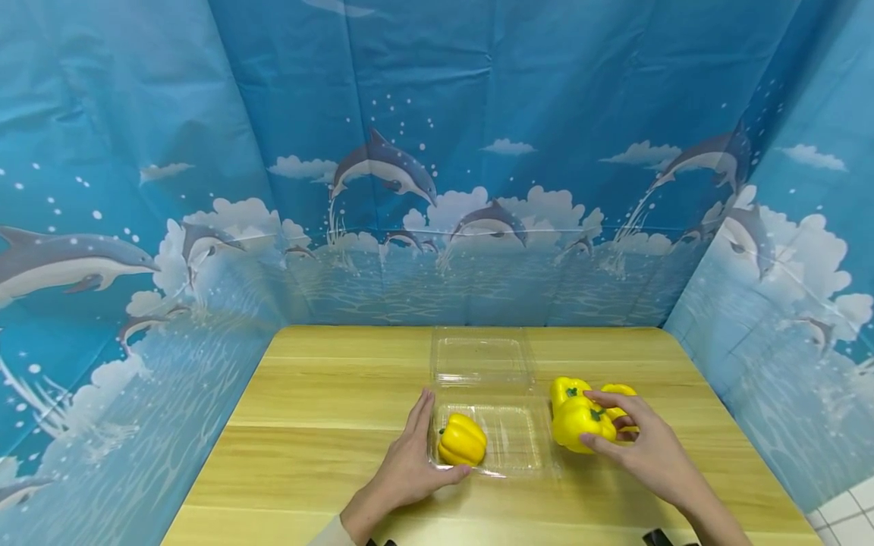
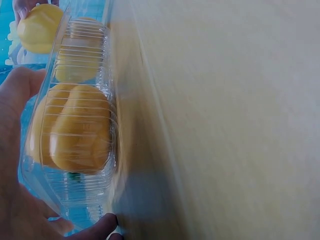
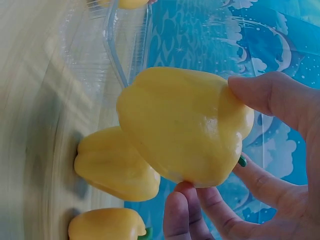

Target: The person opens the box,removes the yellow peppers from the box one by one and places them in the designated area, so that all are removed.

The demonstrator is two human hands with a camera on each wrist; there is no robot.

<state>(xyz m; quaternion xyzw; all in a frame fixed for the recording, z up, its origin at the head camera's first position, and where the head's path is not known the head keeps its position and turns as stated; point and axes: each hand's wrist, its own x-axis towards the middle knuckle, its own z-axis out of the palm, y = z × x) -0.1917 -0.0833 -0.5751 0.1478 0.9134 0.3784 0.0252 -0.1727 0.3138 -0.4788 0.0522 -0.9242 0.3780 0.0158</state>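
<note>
My left hand (image 1: 407, 472) holds the left front corner of a clear plastic clamshell box (image 1: 517, 442), thumb along the front rim and fingers down the left side. One yellow bell pepper (image 1: 463, 440) lies on its side in the left part of the box. To the right of the box, my right hand (image 1: 649, 453) grips another yellow bell pepper (image 3: 182, 125) between thumb and fingers. The right wrist view shows that pepper above the level of two more, a nearer bell pepper (image 3: 116, 164) and a lower one (image 3: 105, 225), both on the table.
The box's lid (image 1: 481, 356) lies folded back, away from me, on the wooden table (image 1: 328, 425). A blue dolphin-print curtain (image 1: 437, 152) hangs behind the table and along both sides. White tiles (image 1: 843, 512) show at the lower right.
</note>
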